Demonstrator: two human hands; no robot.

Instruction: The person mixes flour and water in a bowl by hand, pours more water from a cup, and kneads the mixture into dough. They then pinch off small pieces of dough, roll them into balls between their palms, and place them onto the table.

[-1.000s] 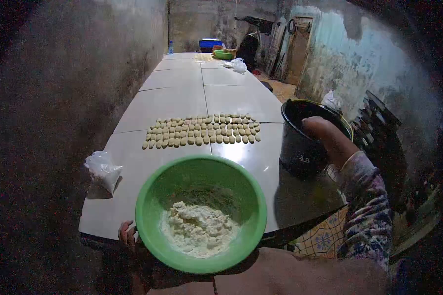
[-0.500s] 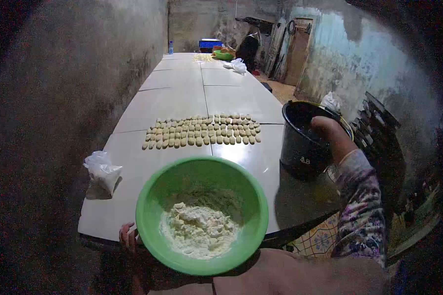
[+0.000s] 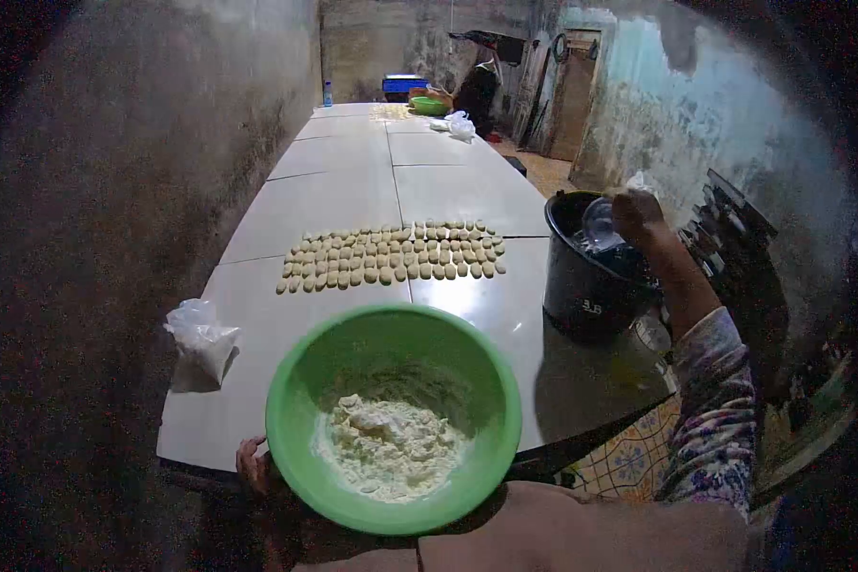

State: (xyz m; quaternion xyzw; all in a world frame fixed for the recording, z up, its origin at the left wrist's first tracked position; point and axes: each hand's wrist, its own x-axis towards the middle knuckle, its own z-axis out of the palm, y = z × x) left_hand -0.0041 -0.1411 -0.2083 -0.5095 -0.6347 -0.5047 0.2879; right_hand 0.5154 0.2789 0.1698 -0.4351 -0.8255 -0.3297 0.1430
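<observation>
In my right hand [image 3: 639,221], a clear plastic cup [image 3: 599,226] is raised at the mouth of a black bucket [image 3: 591,296]; the fingers are closed on the cup. The bucket stands on the right side of the table. Close in front of me, a large green bowl [image 3: 300,381] is tilted toward my lap, with crumbly, floury dough [image 3: 396,443] in its bottom. Curled fingers of my left hand [image 3: 254,465] grip the bowl's left side, partly hidden by it.
Rows of small dough pieces [image 3: 391,257] lie across the white tiled table [image 3: 334,195]. A plastic bag of white powder [image 3: 202,343] stands at the left edge. Another green bowl [image 3: 427,106], a blue crate [image 3: 403,85] and a person in dark clothing [image 3: 477,93] are at the far end.
My right hand has come up out of the bucket, bringing the clear cup into view. The left hand and the bowl have barely moved.
</observation>
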